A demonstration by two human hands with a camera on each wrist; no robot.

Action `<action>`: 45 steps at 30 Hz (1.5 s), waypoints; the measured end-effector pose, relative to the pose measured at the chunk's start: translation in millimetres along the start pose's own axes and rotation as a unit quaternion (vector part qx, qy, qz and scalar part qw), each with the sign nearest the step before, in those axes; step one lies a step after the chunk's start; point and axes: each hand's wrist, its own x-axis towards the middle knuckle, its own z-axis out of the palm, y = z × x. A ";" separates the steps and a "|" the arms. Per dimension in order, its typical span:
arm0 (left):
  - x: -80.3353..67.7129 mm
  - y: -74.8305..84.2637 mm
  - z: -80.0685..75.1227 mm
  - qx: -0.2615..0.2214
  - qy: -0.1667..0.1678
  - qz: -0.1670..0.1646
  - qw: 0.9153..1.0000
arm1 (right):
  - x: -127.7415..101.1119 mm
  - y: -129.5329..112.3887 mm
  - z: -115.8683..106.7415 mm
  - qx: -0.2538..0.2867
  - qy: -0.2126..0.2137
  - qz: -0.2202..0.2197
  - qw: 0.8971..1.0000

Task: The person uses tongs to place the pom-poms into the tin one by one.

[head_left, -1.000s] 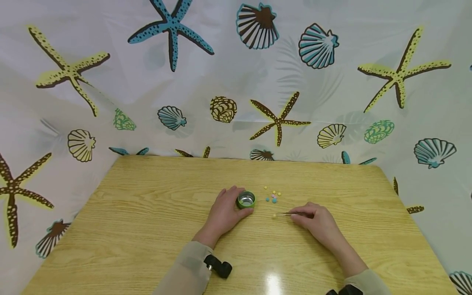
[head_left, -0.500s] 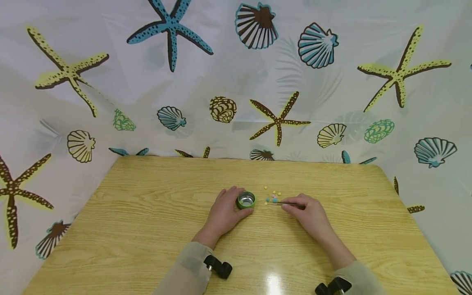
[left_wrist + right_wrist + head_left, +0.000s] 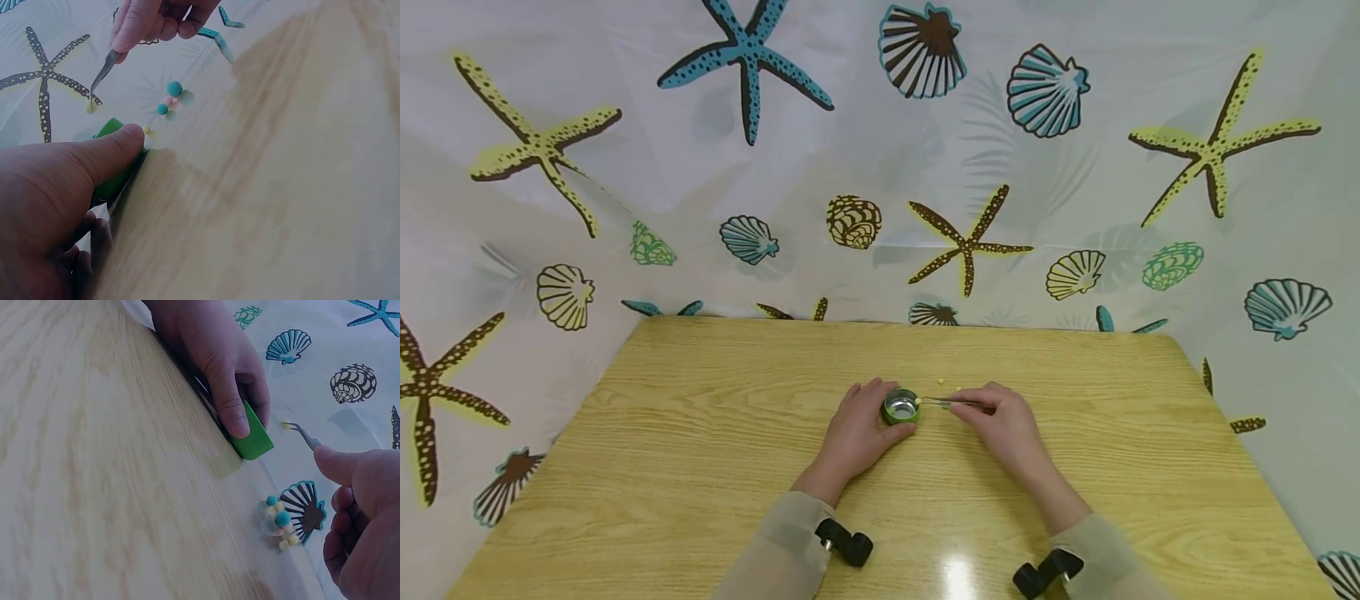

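My left hand (image 3: pixel 882 412) grips a small round green tin (image 3: pixel 901 407) with a shiny metal inside, standing on the wooden table (image 3: pixel 700 467). My right hand (image 3: pixel 979 405) pinches thin metal tweezers (image 3: pixel 950 402). Their tip holds a tiny yellow bead (image 3: pixel 285 425) right above the tin's rim. In the right wrist view the green tin (image 3: pixel 253 441) sits under the left thumb, and the tweezers (image 3: pixel 307 437) point at it from the right. In the left wrist view the tweezers (image 3: pixel 103 70) and bead (image 3: pixel 90 107) hang just beyond the tin (image 3: pixel 114 180).
Several loose small beads (image 3: pixel 279 520), teal, yellow and pink, lie on the table just right of the tin; a few yellow ones (image 3: pixel 940 382) show beyond the right hand. A seashell-print curtain (image 3: pixel 880 167) closes off the table's back and sides.
My right hand has moved left and away from me with the tweezers, carrying the yellow bead from the table to the tin's rim. The left hand has stayed on the tin.
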 end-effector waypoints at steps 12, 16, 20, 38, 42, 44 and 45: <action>0.5 0.3 -0.3 -0.004 0.001 0.001 1.000 | 5.6 -2.0 12.8 -0.019 0.000 0.007 1.000; 0.5 -0.6 0.1 -0.003 0.002 0.001 1.000 | 7.1 -1.8 15.3 -0.028 0.002 0.005 1.000; -0.2 -0.7 0.1 -0.005 0.004 0.003 1.000 | 7.3 -1.4 16.2 -0.031 0.004 0.005 1.000; 0.3 -0.6 0.7 -0.002 0.008 0.007 1.000 | 12.2 -1.0 8.9 -0.011 0.029 0.020 0.999; -0.1 -0.5 0.6 -0.002 0.007 0.007 1.000 | 16.2 1.8 3.3 -0.008 0.037 0.018 0.999; -0.1 -0.5 0.7 0.000 0.007 0.006 1.000 | 18.3 3.0 0.4 -0.007 0.042 0.016 0.999; -0.2 -0.4 0.8 0.001 0.007 0.005 1.000 | 19.6 3.9 -0.9 -0.007 0.046 0.014 0.999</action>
